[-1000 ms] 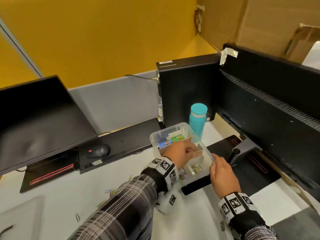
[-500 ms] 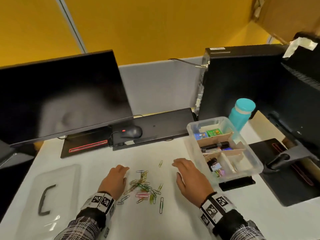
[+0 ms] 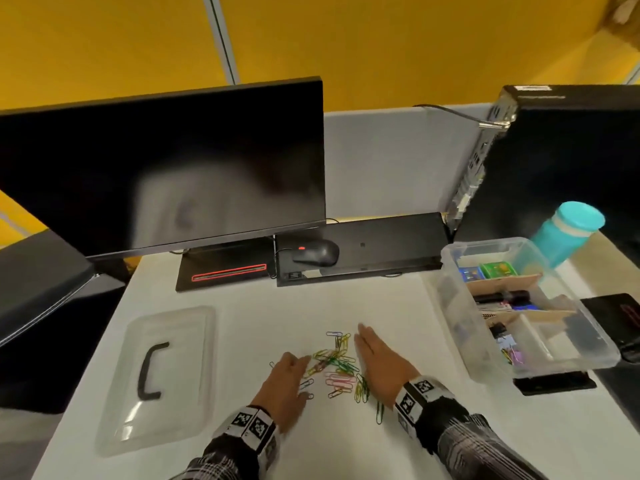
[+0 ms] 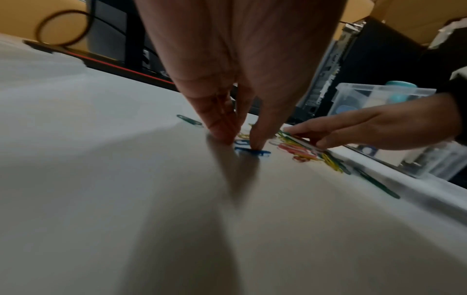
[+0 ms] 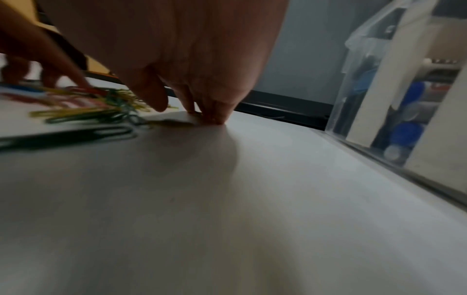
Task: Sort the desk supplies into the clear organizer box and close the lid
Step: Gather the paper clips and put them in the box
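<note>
On desk, centre: loose pile of coloured wire paper clips (image 3: 337,368), yellow, green, pink, blue, spread on white desk top (image 3: 346,445) btwn the two hands.
Left hand: (image 3: 287,386) palm down at left edge of pile, fingers (image 4: 220,127) straight & close together, tips on desk; one tip sits on a blue clip (image 4: 252,151). Nothing gripped.
Right hand: (image 3: 381,365) stands on its edge at right side of pile, fingers straight & together, tips touching desk, thumb just over the clips. Holds nothing.
Stray clip: one dark green clip (image 3: 380,412) lies apart, near right wrist.
Clear organizer box: (image 3: 450,306) see-through plastic tub w/ brown cardboard dividers, lid off, right of the hands, well apart from pile.
Box, far section: small blue & green packs (image 3: 485,271).
Box, mid section: black marker pens (image 3: 502,297).
Box, near section: a few coloured clips (image 3: 512,355) plus a small black item, too small to tell.
Lid: clear plastic lid w/ black handle (image 3: 156,375) flat on desk, left of hands.
Behind: dark monitor (image 3: 173,168) on stand, black mouse (image 3: 317,252) on black keyboard (image 3: 381,244).
Right rear: black PC tower (image 3: 554,161), teal bottle (image 3: 564,233) just behind box.
Wrist views: blurred; clips & box still recognisable.
</note>
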`<control>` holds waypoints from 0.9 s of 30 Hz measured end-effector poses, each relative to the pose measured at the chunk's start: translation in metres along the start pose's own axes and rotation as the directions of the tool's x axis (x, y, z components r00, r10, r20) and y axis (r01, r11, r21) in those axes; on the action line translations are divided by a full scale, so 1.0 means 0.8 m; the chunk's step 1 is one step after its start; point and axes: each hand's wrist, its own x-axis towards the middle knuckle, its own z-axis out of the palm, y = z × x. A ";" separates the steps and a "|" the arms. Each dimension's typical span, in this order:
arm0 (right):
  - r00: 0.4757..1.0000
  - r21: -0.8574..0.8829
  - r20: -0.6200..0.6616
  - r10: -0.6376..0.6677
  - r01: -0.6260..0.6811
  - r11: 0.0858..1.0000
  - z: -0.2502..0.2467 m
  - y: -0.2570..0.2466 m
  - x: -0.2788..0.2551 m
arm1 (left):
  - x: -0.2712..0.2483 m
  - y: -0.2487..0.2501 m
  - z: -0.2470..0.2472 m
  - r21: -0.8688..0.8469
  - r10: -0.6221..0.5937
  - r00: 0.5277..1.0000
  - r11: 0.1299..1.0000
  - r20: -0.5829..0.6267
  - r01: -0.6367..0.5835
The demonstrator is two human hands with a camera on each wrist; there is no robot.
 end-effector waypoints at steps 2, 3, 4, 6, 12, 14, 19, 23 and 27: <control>0.995 0.070 -0.024 -0.096 0.097 0.993 0.009 0.002 -0.018 | 0.008 0.009 -0.003 -0.050 0.074 0.997 0.996 -0.021 -0.075; 0.994 0.122 -0.048 -0.096 0.101 0.987 0.008 0.003 -0.028 | 0.012 0.012 -0.007 -0.083 0.096 0.995 0.992 -0.039 -0.099; 0.994 0.175 -0.082 -0.070 0.084 0.981 0.006 0.005 -0.039 | 0.015 0.012 -0.012 -0.106 0.110 0.991 0.987 -0.073 -0.117; 0.987 0.202 -0.159 -0.001 0.033 0.979 0.000 0.009 -0.058 | 0.019 0.002 -0.027 -0.070 0.090 0.979 0.992 -0.182 -0.104; 0.975 0.240 -0.013 0.220 -0.211 0.948 0.015 -0.001 -0.072 | 0.006 -0.044 -0.044 0.091 -0.189 0.980 0.977 -0.069 0.194; 0.975 0.298 -0.024 0.221 -0.204 0.933 0.021 -0.006 -0.063 | 0.001 -0.037 -0.035 0.066 -0.095 0.995 0.993 -0.031 0.097; 0.963 0.443 -0.084 0.256 -0.194 0.876 0.014 -0.019 -0.039 | 0.010 0.008 -0.016 -0.019 0.055 0.996 0.998 -0.064 -0.056; 0.954 0.427 -0.134 0.267 -0.188 0.884 0.005 -0.025 -0.034 | 0.028 0.033 -0.028 -0.088 0.129 0.991 0.987 -0.025 -0.131; 0.907 0.342 0.015 0.420 -0.400 0.851 0.004 -0.024 -0.044 | 0.047 0.018 -0.045 0.119 0.258 0.953 0.953 0.158 -0.278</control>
